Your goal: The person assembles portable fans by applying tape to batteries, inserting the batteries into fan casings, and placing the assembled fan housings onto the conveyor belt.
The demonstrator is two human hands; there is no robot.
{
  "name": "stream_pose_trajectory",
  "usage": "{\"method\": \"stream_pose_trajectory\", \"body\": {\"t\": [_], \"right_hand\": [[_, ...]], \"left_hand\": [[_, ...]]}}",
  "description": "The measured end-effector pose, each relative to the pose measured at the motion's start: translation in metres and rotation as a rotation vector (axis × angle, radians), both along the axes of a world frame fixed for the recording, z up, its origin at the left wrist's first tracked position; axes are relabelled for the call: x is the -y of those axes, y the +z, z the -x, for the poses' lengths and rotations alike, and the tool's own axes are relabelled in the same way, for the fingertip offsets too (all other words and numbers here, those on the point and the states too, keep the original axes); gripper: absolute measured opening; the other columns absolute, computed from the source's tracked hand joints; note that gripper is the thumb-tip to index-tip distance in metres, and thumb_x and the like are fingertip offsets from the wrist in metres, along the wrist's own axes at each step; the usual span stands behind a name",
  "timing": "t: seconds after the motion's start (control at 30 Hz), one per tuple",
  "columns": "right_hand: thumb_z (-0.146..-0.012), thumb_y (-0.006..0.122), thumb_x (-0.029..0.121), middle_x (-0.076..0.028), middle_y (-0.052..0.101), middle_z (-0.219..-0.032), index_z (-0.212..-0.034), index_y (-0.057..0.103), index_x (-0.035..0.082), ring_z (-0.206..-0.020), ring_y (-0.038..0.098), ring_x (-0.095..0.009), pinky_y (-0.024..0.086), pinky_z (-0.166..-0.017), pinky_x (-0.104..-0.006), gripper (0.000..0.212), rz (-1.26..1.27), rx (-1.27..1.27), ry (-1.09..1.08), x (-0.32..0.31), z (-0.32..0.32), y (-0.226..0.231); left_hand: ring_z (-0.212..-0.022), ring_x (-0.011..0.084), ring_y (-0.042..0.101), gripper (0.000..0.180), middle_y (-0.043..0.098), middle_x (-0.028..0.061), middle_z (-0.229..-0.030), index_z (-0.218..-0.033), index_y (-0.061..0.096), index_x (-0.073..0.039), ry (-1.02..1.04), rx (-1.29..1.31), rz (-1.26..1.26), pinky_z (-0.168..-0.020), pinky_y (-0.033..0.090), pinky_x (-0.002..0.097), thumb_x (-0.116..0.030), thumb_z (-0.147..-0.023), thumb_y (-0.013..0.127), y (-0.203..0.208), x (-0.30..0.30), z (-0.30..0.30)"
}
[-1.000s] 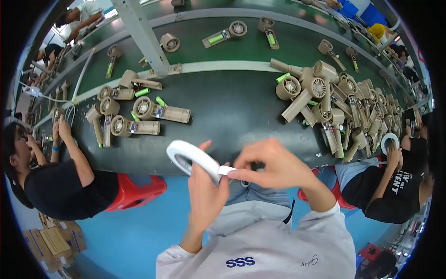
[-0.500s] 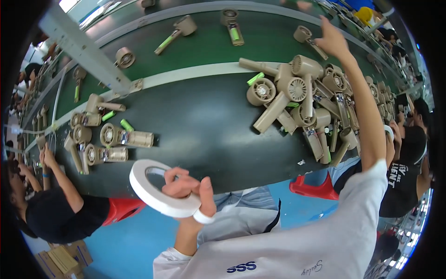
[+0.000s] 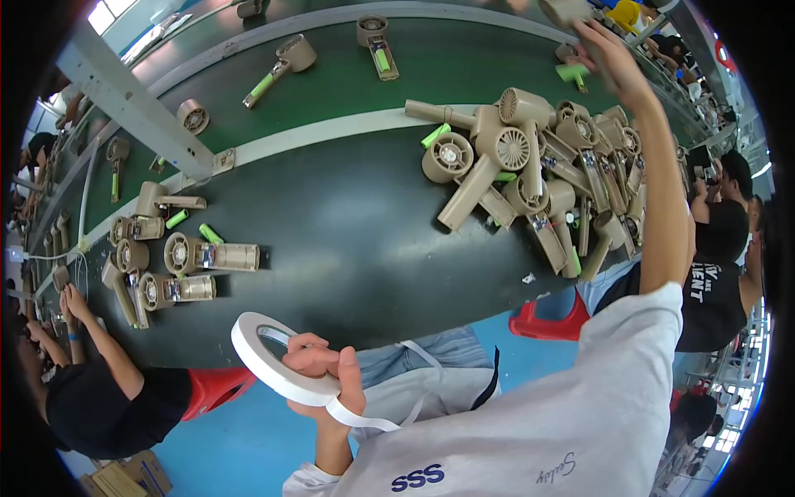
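Note:
My left hand [image 3: 327, 373] grips a wide roll of white tape [image 3: 269, 364], its fingers hooked through the core. From it a loose strip of tape [image 3: 418, 406] trails across my shirt. My right arm stretches to the far right over the conveyor belt. There my right hand [image 3: 617, 66], blurred by motion, is closed on a beige handheld fan [image 3: 566, 10]; the grip is partly hidden. A bright green piece [image 3: 573, 74] shows just under the fingers; whether it hangs from that fan I cannot tell. Below my forearm lies a pile of beige handheld fans [image 3: 505, 149], several with open handles.
Several more open fans [image 3: 215, 255] and loose green batteries [image 3: 210, 234] lie on the left of the dark tabletop [image 3: 331, 273]. Fans ride the green belt [image 3: 331, 87] behind. A metal post [image 3: 132, 99] rises at left. Red stools [image 3: 551, 327] and people sit at both sides.
A fan from the belt has come up in my right hand, which moved up and farther off. My left hand with the tape shifted slightly left; more of the tape strip shows.

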State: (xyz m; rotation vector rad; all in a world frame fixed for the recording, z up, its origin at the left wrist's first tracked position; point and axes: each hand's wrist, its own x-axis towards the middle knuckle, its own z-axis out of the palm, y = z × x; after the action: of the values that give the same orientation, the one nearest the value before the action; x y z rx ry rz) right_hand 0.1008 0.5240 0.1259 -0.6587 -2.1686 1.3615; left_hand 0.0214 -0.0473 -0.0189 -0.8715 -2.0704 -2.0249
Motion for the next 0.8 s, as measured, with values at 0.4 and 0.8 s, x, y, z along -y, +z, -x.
{"method": "stream_pose_trajectory", "body": {"t": [0.4, 0.8], "right_hand": [[-0.096, 0.068, 0.028, -0.025, 0.069, -0.087, -0.145, 0.04, 0.002, -0.075, 0.068, -0.045, 0.051, -0.066, -0.0508, 0.062, -0.451, 0.303, -0.212, 0.399, 0.027, -0.137], [-0.08, 0.067, -0.009, -0.01, 0.069, -0.103, -0.13, 0.065, 0.002, -0.094, 0.067, -0.015, 0.052, -0.083, -0.0296, 0.051, 0.096, 0.43, 0.201, 0.379, -0.039, -0.127]], "left_hand": [[-0.067, 0.0258, 0.063, 0.02, 0.068, 0.0068, -0.076, -0.094, 0.066, -0.003, -0.133, -0.192, 0.437, -0.071, 0.046, 0.0375, -0.001, -0.08, 0.08, -0.01, -0.001, -0.022], [-0.08, 0.0267, 0.062, 0.028, 0.07, 0.0061, -0.095, -0.101, 0.072, -0.005, -0.095, -0.231, 0.568, -0.076, 0.043, 0.0383, -0.009, -0.075, 0.081, -0.026, -0.029, -0.013]]}}
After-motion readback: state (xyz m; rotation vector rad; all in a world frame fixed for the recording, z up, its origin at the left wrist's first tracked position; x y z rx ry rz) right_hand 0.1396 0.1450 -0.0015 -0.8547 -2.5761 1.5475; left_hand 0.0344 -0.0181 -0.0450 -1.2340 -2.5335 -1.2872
